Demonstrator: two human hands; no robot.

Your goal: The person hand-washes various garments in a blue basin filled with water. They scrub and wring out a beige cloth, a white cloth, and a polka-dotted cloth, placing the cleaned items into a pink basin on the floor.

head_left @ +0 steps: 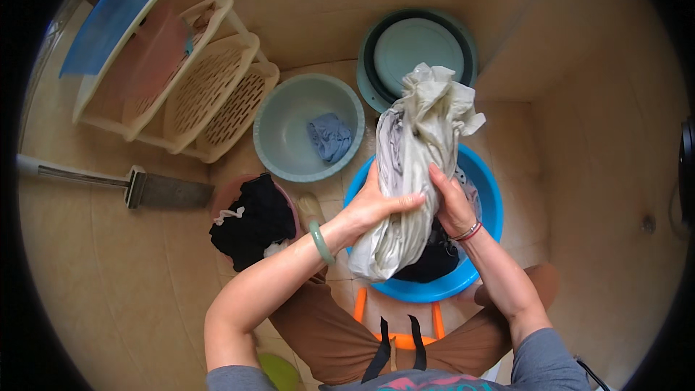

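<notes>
Both my hands grip a wet, twisted white and grey cloth [416,152] held upright over a blue basin [486,203]. My left hand [373,206] wraps its lower left side; a green bangle sits on that wrist. My right hand [450,203] clasps the right side, with a red band at the wrist. Dark laundry [434,257] lies in the blue basin under the cloth.
A pale green basin [286,119] holding a blue cloth [329,136] stands behind. A pink basin [224,192] with black clothes [253,223] is on the left. Stacked round tubs [418,47], a cream plastic rack [210,90], a squeegee [145,188] and an orange stool [360,304] surround me.
</notes>
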